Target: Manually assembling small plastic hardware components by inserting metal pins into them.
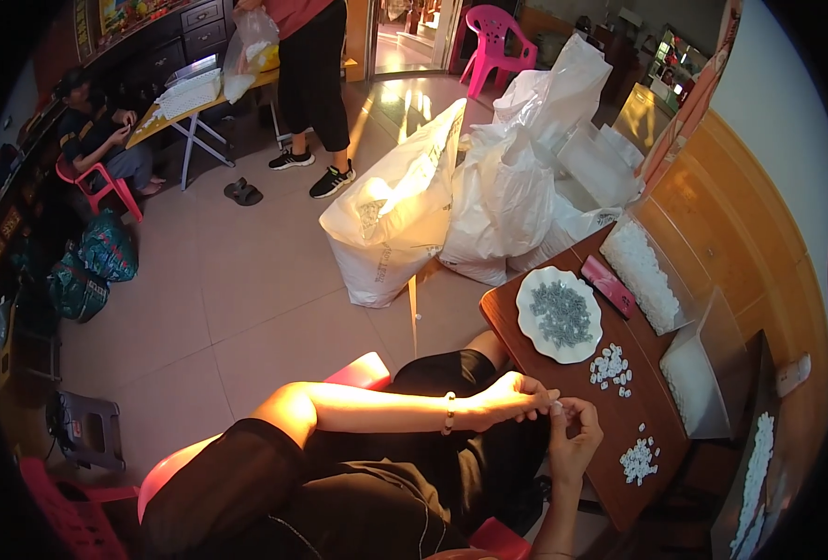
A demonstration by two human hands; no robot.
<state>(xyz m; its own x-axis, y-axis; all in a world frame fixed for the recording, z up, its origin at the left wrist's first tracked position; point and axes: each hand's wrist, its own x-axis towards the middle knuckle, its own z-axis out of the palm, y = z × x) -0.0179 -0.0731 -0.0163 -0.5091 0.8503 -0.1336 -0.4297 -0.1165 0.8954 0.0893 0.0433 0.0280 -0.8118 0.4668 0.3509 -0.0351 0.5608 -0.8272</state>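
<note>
My left hand (509,399), a beaded bracelet at its wrist, meets my right hand (575,437) above the near edge of a brown table (577,387). The fingertips of both are pinched together around something tiny and pale, too small to make out. Close by on the table lie two heaps of small white plastic pieces: one heap (610,370) just beyond my hands, the other heap (638,461) to the right of my right hand. A white scalloped plate (529,329) holds many small grey translucent pieces (563,315).
A pink box (608,286) lies beside the plate. Clear bins of white pieces (643,271) line the table's far side. Large white sacks (386,233) stand on the floor ahead. At the upper left, one person sits at a folding table (167,119) and another stands holding a plastic bag (249,51).
</note>
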